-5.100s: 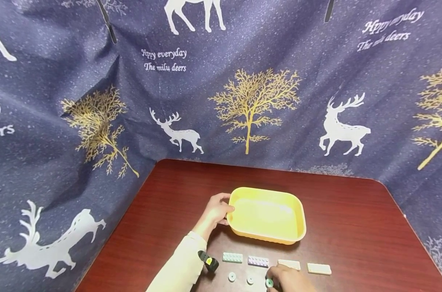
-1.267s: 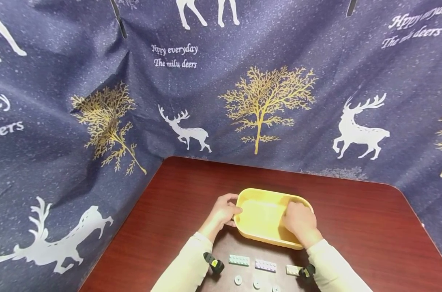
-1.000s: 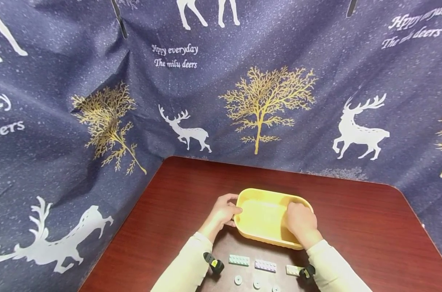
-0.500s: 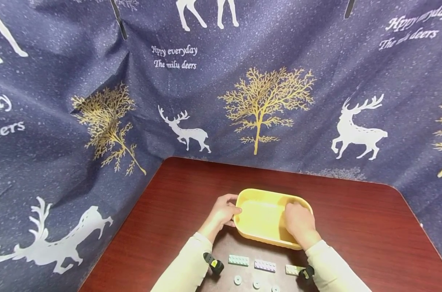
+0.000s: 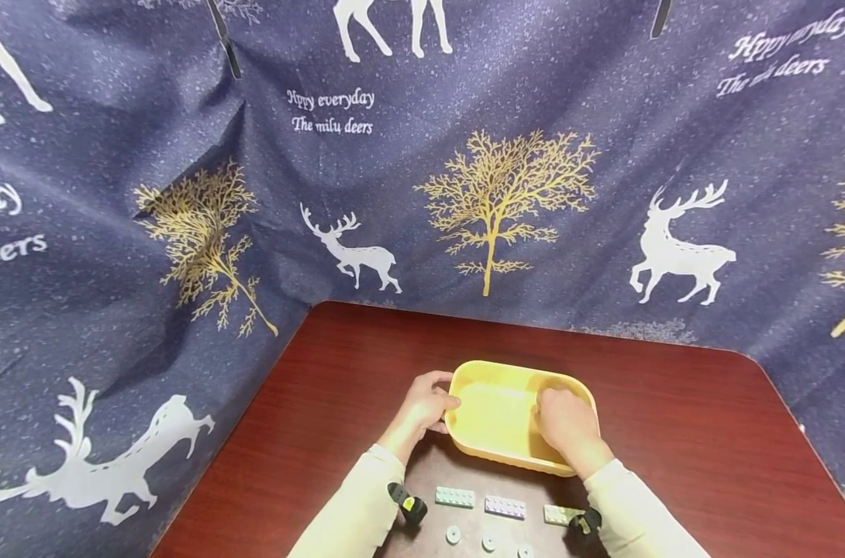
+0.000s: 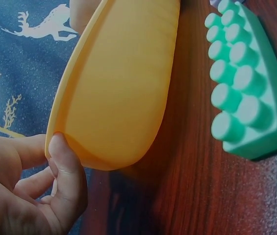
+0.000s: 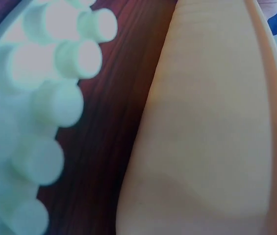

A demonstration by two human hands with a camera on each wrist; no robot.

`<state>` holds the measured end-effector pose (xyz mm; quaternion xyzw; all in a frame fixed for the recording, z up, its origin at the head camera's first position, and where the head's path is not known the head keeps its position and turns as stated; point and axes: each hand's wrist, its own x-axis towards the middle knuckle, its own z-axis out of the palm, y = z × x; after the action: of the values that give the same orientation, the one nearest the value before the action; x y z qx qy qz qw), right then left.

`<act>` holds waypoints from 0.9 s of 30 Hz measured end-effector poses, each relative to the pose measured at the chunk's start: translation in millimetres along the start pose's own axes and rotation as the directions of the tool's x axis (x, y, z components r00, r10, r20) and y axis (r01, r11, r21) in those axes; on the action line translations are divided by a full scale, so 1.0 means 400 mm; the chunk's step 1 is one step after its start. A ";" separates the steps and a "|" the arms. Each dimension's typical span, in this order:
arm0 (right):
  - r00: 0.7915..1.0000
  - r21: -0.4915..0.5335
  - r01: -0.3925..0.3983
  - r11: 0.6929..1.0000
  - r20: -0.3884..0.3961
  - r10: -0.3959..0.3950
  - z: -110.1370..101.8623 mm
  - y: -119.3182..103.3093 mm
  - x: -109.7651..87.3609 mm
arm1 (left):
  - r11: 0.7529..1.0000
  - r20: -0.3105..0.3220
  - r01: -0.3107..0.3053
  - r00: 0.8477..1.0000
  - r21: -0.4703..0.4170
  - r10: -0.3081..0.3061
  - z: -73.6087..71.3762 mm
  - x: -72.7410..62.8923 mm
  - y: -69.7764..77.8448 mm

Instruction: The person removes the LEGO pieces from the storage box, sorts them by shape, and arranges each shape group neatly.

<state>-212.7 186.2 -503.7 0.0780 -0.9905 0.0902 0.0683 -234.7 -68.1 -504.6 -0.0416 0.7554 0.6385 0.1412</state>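
Observation:
A yellow plastic basin (image 5: 495,422) sits on the table. My left hand (image 5: 420,404) pinches its left rim; in the left wrist view the thumb (image 6: 65,154) presses the wall just under the edge. My right hand (image 5: 567,422) reaches down inside the basin's right end, its fingers bent downward; the fingertips and anything in them are hidden. In front of the basin lie a mint-green studded building block (image 5: 454,497), a lavender one (image 5: 505,507) and a pale cream one (image 5: 553,514), partly covered by the right wrist's black camera.
Small pale rings (image 5: 453,535) lie in a row before the blocks, near the bottom of the head view. Dark red wooden table (image 5: 367,341) surrounds the basin. A blue deer-print cloth (image 5: 422,194) hangs behind and at the sides.
About five seconds ago my right hand was at a ring in the front row; now it is inside the basin. In the last second it shifted slightly left. The left hand keeps its grip.

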 end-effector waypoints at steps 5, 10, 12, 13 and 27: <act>1.000 0.045 -0.027 0.999 0.006 0.026 -0.006 -0.002 0.002 | 1.000 0.003 -0.003 1.000 -0.006 0.004 0.001 0.003 0.000; 1.000 0.069 -0.020 0.997 -0.009 0.021 -0.020 -0.011 -0.003 | 1.000 0.010 -0.012 1.000 -0.004 0.012 0.001 0.004 -0.004; 1.000 0.067 -0.014 0.998 -0.023 0.015 -0.027 -0.013 -0.004 | 1.000 0.012 -0.010 1.000 -0.006 0.010 0.000 0.004 -0.005; 1.000 0.070 -0.016 0.997 -0.026 0.018 -0.030 -0.014 -0.004 | 1.000 0.011 -0.008 1.000 -0.008 0.008 0.000 0.004 -0.005; 0.992 0.139 -0.076 0.987 -0.086 0.089 -0.061 -0.012 -0.031 | 1.000 0.010 -0.001 1.000 -0.013 0.001 -0.001 0.006 -0.001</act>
<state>-196.7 187.8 -481.0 0.0371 -0.9803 0.1636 0.1046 -236.9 -68.2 -505.6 -0.0389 0.7506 0.6436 0.1443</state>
